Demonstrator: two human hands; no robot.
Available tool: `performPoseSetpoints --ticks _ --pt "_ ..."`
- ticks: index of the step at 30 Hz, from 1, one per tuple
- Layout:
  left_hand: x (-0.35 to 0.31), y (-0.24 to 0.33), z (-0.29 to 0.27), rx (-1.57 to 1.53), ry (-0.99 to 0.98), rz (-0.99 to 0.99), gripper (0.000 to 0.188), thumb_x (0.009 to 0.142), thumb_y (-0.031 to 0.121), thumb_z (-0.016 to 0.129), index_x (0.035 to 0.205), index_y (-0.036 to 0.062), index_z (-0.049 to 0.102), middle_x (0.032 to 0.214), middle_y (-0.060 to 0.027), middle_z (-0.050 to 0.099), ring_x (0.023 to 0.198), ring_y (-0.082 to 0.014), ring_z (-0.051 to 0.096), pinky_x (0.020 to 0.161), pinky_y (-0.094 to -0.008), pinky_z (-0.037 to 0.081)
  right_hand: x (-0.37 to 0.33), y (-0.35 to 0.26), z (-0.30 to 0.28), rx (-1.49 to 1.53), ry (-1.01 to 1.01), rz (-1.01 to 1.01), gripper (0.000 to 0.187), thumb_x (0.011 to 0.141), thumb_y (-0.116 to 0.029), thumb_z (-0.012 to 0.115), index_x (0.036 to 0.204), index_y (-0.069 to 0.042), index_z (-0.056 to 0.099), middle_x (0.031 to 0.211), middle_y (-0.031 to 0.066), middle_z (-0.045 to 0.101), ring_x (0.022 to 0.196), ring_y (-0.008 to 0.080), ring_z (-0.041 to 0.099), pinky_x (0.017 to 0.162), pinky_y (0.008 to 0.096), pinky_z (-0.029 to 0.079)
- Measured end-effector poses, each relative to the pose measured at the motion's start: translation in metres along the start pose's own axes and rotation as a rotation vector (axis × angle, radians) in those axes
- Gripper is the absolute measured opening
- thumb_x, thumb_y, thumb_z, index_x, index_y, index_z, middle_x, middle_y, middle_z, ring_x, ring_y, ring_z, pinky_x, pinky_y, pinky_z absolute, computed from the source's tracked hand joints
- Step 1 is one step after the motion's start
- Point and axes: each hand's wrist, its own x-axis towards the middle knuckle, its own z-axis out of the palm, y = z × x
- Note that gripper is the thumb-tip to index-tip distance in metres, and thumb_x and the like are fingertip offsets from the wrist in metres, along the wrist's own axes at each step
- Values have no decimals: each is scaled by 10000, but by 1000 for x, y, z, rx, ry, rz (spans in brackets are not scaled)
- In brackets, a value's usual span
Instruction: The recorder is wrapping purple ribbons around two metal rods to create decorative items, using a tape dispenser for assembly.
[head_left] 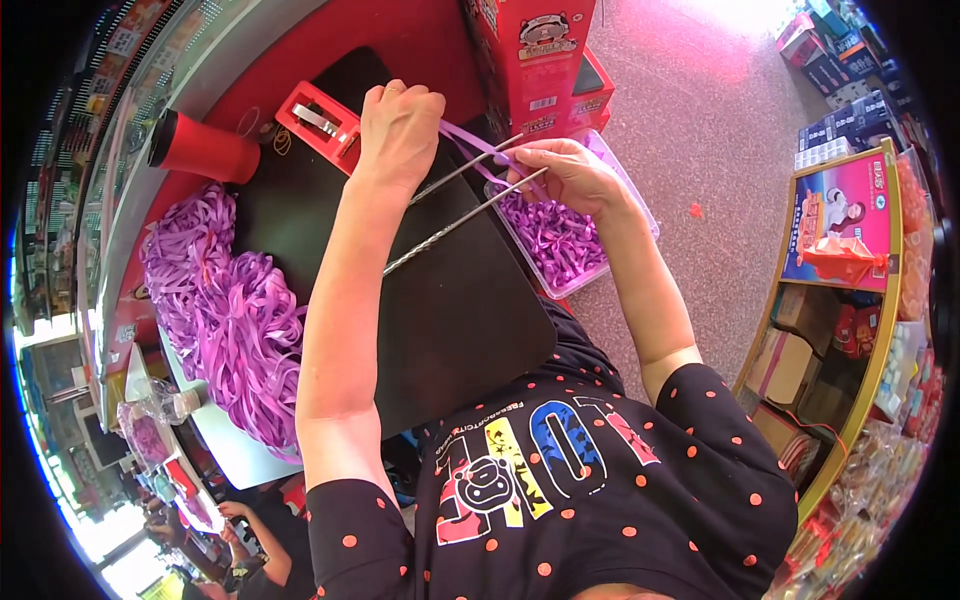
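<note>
A thin purple ribbon (464, 138) runs between my two hands, beside the tips of two parallel metal rods (462, 222) with a twisted surface. My left hand (398, 138) is closed on the ribbon, at the far side of the rods. At the rod tips, my right hand (572, 176) pinches the ribbon between thumb and fingers. Exactly how the ribbon passes around the rods I cannot tell. Beneath the rods lies a black board (455, 310). Under my right hand, a clear plastic box (607, 268) holds a heap of small purple ribbon pieces.
A red tape dispenser (318, 125) sits beyond my left wrist, near a red cylinder (208, 148). Loose purple ribbon (225, 310) is piled left of my forearm. Red cartons (535, 60) stand behind the box. Shelves (810, 400) line the right; another person's arm (268, 545) shows lower left.
</note>
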Motion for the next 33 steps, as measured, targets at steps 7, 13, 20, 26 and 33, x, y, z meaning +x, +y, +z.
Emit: performPoseSetpoints --ticks 7,13,20,26,33 --pt "1 11 13 -75 94 64 133 749 57 575 802 63 697 871 -89 633 918 -257 578 825 -393 440 2 19 13 90 74 48 207 881 -162 660 980 20 662 766 32 654 603 85 593 550 213 498" --pt "-20 37 -3 -568 97 -132 206 822 29 583 1005 31 677 1067 -106 628 1048 -285 573 908 -373 443 7 29 11 0 23 35 248 877 -208 671 1026 -11 659 813 1 635 683 65 565 662 228 504" --pt "-41 47 -6 -702 39 -213 176 836 161 654 943 30 703 1063 -87 637 1067 -258 565 912 -355 443 7 32 14 -30 51 27 247 867 -205 685 1023 -15 657 820 16 642 720 63 577 668 227 503" --pt "-46 46 -1 -651 53 -210 174 845 160 646 941 27 702 1079 -87 631 1092 -268 538 936 -364 425 -1 27 12 -512 105 -198 235 898 -178 639 1045 3 661 879 43 675 830 106 621 780 233 483" --pt "-46 50 3 -649 79 -212 171 853 159 636 940 25 700 1090 -90 625 1095 -277 522 950 -369 411 18 24 12 -589 175 -342 262 912 -169 609 1115 -9 649 903 19 655 851 76 578 784 221 460"
